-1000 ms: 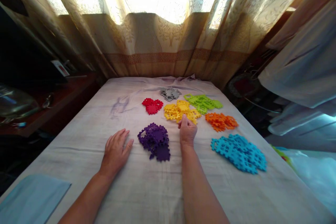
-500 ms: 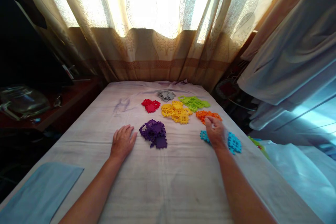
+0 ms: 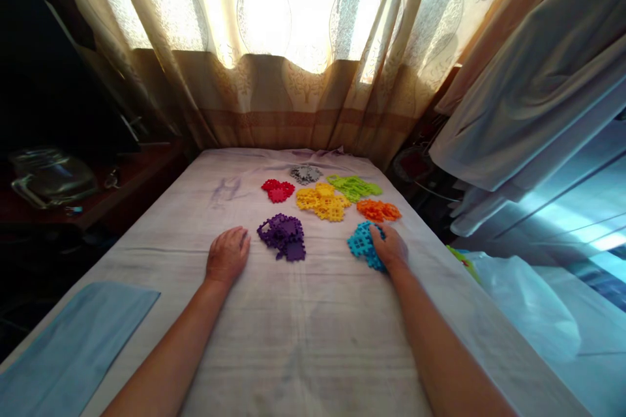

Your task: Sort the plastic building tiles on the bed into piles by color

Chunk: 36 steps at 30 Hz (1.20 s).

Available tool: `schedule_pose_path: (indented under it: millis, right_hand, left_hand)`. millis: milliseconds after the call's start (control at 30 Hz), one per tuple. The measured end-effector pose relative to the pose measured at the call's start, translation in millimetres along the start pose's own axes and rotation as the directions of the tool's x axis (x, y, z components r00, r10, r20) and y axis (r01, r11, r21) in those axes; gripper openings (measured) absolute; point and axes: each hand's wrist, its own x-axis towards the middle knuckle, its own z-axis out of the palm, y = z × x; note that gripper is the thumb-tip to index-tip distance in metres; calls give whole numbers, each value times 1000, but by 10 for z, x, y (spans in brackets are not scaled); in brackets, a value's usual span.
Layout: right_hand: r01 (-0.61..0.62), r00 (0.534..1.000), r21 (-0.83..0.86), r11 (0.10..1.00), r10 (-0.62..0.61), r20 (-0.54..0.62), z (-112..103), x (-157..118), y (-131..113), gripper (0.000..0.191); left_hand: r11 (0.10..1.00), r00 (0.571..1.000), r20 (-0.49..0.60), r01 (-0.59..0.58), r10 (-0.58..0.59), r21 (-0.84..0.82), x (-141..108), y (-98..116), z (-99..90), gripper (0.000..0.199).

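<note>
Bare pale sheet (image 3: 293, 345) spreads between the 2 forearms, its right edge out past the right hand (image 3: 390, 246). That hand lies over the blue pieces (image 3: 362, 241); I can't tell whether it grips. The left hand (image 3: 228, 254), loosely open, rests beside the purple pieces (image 3: 283, 236). Beyond both hands sit red (image 3: 278, 191), grey (image 3: 306, 174), yellow (image 3: 323, 202), green (image 3: 355, 187) and orange (image 3: 378, 210) piles, then a curtain (image 3: 274, 124)

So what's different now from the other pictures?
The right hand moved rightward from the yellow pile onto the blue pile, which has slid left, toward the purple pile. I can't tell if it grips any. The left hand stayed beside the purple pile; the red pile and orange pile look unmoved.
</note>
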Motion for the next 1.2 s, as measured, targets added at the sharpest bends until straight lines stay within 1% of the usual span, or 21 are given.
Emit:
schedule_pose_path:
  millis: [100,200,333,433,467,533,600,633,700,733,767,800,833,867,900,933,967,1000,1033,1100,1200]
  right_hand:
    - [25,1000,43,999,-25,-4,165,-117,-342,39]
    - [70,997,96,993,-67,-38,374,-235,-726,34]
    - [90,995,171,981,-81,-60,730,-392,-1293,32]
    - [176,984,283,943,-163,-69,995,-543,-1729,29]
    - [205,979,313,928,-201,-47,1063,-595,-1867,28]
    - [254,957,352,901,-286,42,1143,-667,-2100,30]
    - [326,913,381,865,-393,111,1122,-636,-2224,33]
    - [374,888,393,840,-447,111,1069,-563,-2223,34]
    - [461,858,389,798,-513,35,886,-292,-2070,36]
    - [469,867,363,805,-498,-15,765,-104,-1914,35]
    - [444,891,320,837,-450,-59,632,105,-1712,35]
    - [385,923,265,884,-371,-101,498,320,-1472,36]
    - [288,955,197,937,-265,-135,368,529,-1208,38]
    - [156,977,126,980,-134,-168,253,717,-934,40]
    - [12,981,64,998,1,-194,158,877,-667,44]
    - [-110,972,15,994,111,-205,88,1002,-423,47]
    - [-198,961,-20,980,191,-198,46,1092,-217,49]
    - [-254,955,-47,966,243,-169,33,1148,-59,49]
    - [-278,956,-63,958,270,-116,48,1175,44,48]
    - [-251,968,-70,965,248,-46,143,1165,90,46]
    - [-132,991,-11,991,132,-10,370,1079,-140,46]
  left_hand:
    - [999,1000,-18,3,-3,-34,-3,-12,8,33]
    - [997,999,-39,11,-14,-74,14,-33,39,37]
    - [992,997,-68,29,-38,-125,33,-70,75,42]
    - [986,994,-91,45,-60,-162,42,-105,70,43]
    - [984,993,-99,53,-71,-172,45,-117,64,43]
    - [980,989,-113,72,-94,-186,50,-135,48,45]
    - [971,985,-122,95,-124,-219,53,-144,35,48]
    - [964,983,-124,105,-139,-244,54,-145,30,49]
    - [946,979,-122,122,-166,-301,56,-143,25,50]
    - [937,977,-121,129,-177,-325,58,-141,24,51]
    - [930,976,-117,135,-185,-343,61,-139,25,50]
    - [923,975,-113,141,-193,-358,64,-138,26,50]
    - [917,974,-107,148,-200,-370,69,-138,28,50]
    - [912,973,-101,154,-207,-380,73,-139,29,50]
    - [908,973,-95,159,-211,-388,78,-140,30,51]
    - [905,973,-90,164,-215,-394,82,-140,29,52]
    - [903,972,-85,167,-217,-396,84,-140,27,54]
    - [902,972,-81,170,-219,-398,85,-139,22,55]
    - [901,973,-77,172,-220,-399,85,-137,16,55]
    - [900,973,-70,176,-221,-400,82,-134,2,55]
    - [894,970,-68,186,-232,-407,75,-131,-17,55]
